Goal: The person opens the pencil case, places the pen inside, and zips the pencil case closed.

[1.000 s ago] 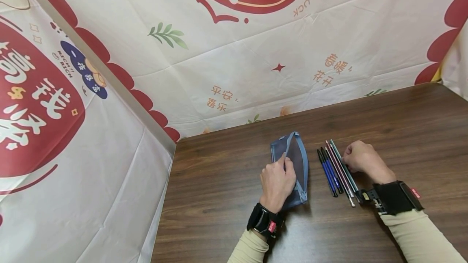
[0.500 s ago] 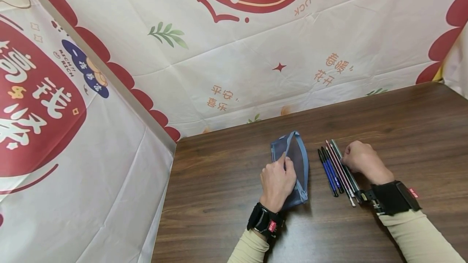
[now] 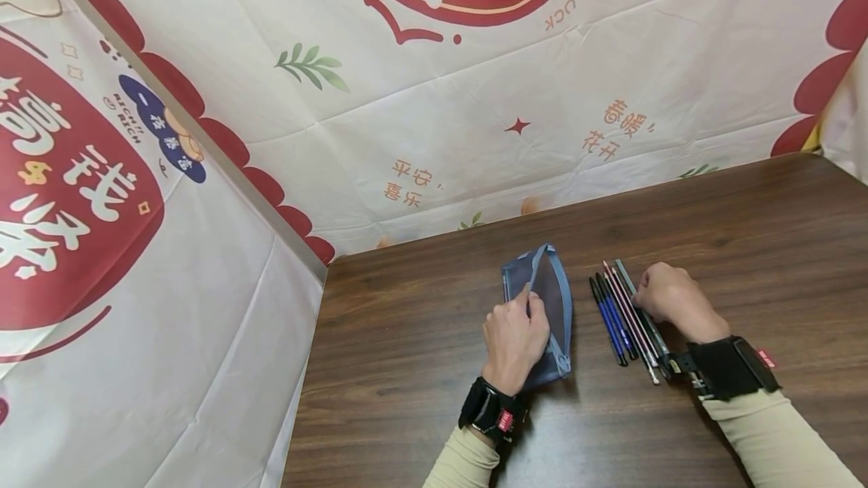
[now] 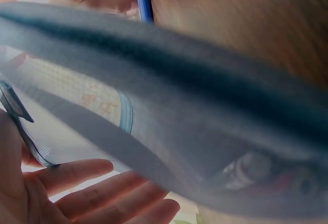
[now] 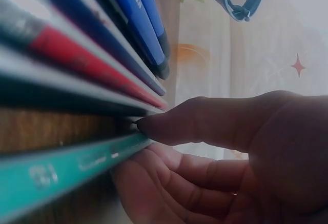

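A blue mesh zip pouch [image 3: 551, 288] lies on the table with its zip undone. My left hand [image 3: 513, 337] grips the pouch's left edge; in the left wrist view its fingers [image 4: 102, 196] show below the blurred mesh. To the pouch's right, several pencils [image 3: 627, 307] and blue pens [image 3: 612, 322] lie side by side. My right hand [image 3: 673, 297] is at the right side of this row. Seen from the right wrist, its thumb and fingers pinch the far part of a green pencil [image 5: 72, 167], which lies slightly apart from the rest.
The brown wooden table [image 3: 407, 352] meets a white printed cloth [image 3: 434, 111] at the back. Another printed cloth [image 3: 224, 307] hangs along the table's left edge. A blurred, partly reddish shape [image 4: 261, 172] shows through the mesh, its kind unclear.
My right hand has shifted slightly left, closer to the pencils, and the green pencil's far end has moved slightly right. My left hand and the pouch have stayed still.
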{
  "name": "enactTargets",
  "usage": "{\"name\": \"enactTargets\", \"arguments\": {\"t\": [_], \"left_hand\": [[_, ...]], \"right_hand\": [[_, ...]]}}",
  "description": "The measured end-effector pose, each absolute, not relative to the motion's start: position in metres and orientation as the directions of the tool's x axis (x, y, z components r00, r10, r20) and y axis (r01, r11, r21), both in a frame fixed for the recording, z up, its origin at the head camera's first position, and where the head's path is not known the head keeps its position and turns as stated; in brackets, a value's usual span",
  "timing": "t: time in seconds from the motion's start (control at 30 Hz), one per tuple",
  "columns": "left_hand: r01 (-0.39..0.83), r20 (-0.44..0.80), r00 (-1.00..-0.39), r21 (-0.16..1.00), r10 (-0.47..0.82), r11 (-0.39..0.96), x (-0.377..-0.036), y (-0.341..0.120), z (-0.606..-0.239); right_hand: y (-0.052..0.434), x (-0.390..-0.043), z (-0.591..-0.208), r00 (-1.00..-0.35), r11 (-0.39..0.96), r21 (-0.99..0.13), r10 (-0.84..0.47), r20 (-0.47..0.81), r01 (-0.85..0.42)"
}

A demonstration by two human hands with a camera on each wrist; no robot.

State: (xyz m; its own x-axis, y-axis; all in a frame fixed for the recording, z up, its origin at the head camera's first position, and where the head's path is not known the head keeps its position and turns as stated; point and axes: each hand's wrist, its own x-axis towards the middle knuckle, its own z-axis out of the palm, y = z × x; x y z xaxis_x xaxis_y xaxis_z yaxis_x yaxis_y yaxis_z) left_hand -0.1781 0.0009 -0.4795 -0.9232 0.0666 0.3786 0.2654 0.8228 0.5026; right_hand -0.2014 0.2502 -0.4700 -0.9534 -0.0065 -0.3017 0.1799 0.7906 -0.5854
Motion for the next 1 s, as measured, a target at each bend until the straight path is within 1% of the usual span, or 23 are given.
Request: {"name": "enactTargets", "arguments": {"t": [0.4, 0.57, 0.73, 1.0], "left_hand": [[0.254, 0.358, -0.931, 0.504, 0.068, 0.825, -0.1774, 0.0004, -0.4793], [0.259, 0.376, -0.924, 0.498, 0.063, 0.828, -0.1776, 0.0009, -0.4795], [0.263, 0.405, -0.913, 0.483, 0.054, 0.835, -0.1776, 0.0022, -0.4799], [0.257, 0.395, -0.917, 0.493, 0.049, 0.831, -0.177, 0.0026, -0.4801]], "right_hand": [[0.2494, -0.203, -0.4731, -0.948, 0.801, -0.566, 0.006, -0.317, 0.194], [0.2501, -0.2034, -0.4723, -0.952, 0.798, -0.569, 0.014, -0.307, 0.196], [0.2523, -0.203, -0.4703, -0.962, 0.787, -0.585, 0.042, -0.268, 0.198], [0.2533, -0.2032, -0.4657, -0.982, 0.773, -0.612, 0.067, -0.179, 0.165]]}}
